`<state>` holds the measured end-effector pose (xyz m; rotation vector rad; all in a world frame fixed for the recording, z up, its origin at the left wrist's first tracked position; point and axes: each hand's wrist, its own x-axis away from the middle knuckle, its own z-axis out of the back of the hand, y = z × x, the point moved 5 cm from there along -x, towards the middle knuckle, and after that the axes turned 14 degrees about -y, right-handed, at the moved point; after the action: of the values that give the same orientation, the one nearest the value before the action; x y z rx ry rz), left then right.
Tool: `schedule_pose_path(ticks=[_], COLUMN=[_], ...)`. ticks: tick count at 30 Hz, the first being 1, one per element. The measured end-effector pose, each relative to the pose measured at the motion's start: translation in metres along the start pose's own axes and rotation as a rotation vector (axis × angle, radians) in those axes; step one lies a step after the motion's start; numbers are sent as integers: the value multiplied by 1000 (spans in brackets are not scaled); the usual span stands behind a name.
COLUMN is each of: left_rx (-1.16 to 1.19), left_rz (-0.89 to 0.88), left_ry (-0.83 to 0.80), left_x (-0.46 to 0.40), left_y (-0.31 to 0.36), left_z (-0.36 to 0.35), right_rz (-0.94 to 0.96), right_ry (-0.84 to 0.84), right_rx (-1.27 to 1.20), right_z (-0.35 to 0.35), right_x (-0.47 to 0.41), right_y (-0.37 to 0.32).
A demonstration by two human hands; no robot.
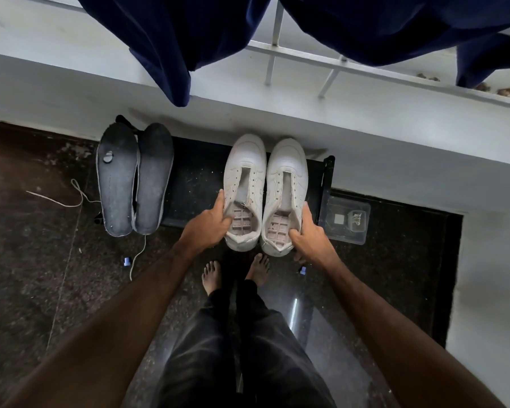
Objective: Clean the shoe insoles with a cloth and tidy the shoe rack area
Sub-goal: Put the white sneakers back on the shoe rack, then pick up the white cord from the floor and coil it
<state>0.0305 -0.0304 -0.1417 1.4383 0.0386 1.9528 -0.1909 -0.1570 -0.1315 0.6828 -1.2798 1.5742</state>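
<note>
Two white shoes stand side by side on a low black shoe rack (200,172), toes toward the wall. My left hand (209,222) grips the outer side of the left white shoe (245,160). My right hand (306,231) grips the outer heel side of the right white shoe (289,166). Both shoes are unlaced and show a bare gridded sole inside. Two dark grey insoles (136,178) lie side by side on the rack's left end, overhanging its front edge. No cloth is in view.
A clear plastic box (348,219) sits on the floor right of the rack. White laces (71,198) and two small blue caps (126,261) lie on the dark floor. Dark blue cloth (171,39) hangs above the white ledge. My bare feet (236,272) stand just before the rack.
</note>
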Motion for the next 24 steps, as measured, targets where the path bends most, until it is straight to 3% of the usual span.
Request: schedule_pose_path(ticks=[5,9,12,17,24], left_rx=[3,5,-199,-321,-71], left_rz=[-13,-136,-211,-158,93], left_ry=[51,222,393,551,581], left_x=[18,50,73,110,177], left_y=[-7,-16,-24,-68,-220], left_z=[4,8,11,4,-45], right_rz=[-17,235,402,603,743], right_ry=[149,349,426,319,115], right_rx=[370,535,745,880,1102], right_z=[26,32,19,-47,-199], right_x=[19,42,51,47,34], right_y=[-26,-59,-89,-140,-206])
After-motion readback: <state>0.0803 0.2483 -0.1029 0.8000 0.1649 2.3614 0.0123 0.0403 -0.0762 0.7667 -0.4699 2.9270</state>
